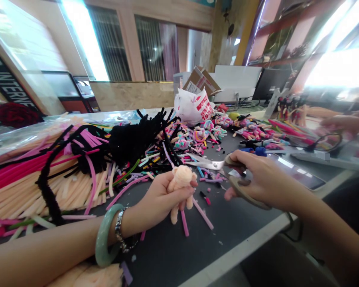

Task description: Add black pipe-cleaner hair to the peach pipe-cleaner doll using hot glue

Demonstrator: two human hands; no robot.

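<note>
Clock positions are referenced to the fuzzy peach figure [183, 177]. The left hand [164, 194] grips the figure above the dark tabletop [227, 229]. At 3 o'clock, the right hand [265, 177] holds scissors [211, 164], handles spread, blades directed to 9 o'clock. Peach stems [18, 195] lie at 9 o'clock; a black bundle [127, 140], 10 o'clock; a white bag [191, 105], 12 o'clock.
</note>
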